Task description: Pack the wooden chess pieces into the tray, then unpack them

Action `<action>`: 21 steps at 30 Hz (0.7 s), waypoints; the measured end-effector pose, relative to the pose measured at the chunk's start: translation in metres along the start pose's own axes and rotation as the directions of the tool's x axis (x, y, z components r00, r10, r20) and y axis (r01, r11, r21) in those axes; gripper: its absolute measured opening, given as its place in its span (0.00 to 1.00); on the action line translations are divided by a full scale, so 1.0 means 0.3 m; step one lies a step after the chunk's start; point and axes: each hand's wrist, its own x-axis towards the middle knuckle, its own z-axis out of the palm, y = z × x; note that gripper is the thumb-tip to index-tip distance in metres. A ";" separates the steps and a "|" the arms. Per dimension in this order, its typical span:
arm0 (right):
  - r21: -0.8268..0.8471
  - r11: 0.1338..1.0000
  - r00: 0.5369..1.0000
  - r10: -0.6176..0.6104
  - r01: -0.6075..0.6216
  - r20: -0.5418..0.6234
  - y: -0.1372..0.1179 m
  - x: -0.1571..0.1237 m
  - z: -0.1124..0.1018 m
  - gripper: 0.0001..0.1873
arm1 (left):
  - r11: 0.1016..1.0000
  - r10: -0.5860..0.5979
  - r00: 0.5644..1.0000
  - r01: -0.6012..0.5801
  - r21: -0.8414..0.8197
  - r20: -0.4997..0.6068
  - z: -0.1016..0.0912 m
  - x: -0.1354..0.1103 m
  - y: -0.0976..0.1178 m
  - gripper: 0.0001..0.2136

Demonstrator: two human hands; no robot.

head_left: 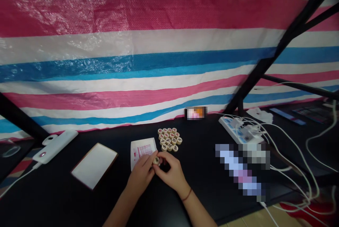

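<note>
Both my hands meet on the black table (pixel 198 170) near the middle. My left hand (pixel 141 175) and my right hand (pixel 171 172) pinch a round wooden chess piece (pixel 156 160) between their fingertips, fingers closed. Just behind them lies a cluster of several round wooden chess pieces (pixel 170 139) with red and dark characters. A folded white paper with a red grid (pixel 143 149) lies under my left fingers. A thin red band circles my right wrist.
A white box lid (pixel 94 165) lies to the left, with a white power bank (pixel 57 145) and cable beyond it. A power strip (pixel 239 130) with white cables sits to the right. A striped tarp (pixel 159 61) hangs behind, crossed by black bars.
</note>
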 end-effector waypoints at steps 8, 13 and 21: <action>-0.177 0.915 0.859 0.256 -0.363 -0.443 0.147 0.003 -0.125 0.13 | 0.990 -0.066 0.994 0.076 0.120 -0.085 -0.028 0.025 0.026 0.20; -0.350 0.852 0.893 0.256 -0.389 -0.370 0.219 -0.016 -0.181 0.13 | 0.988 -0.065 0.990 0.082 0.131 -0.126 -0.037 0.023 0.003 0.14; -0.409 0.865 0.952 0.221 -0.292 -0.214 0.222 -0.020 -0.143 0.10 | 0.989 -0.075 0.992 0.087 0.122 -0.097 -0.030 0.023 0.008 0.13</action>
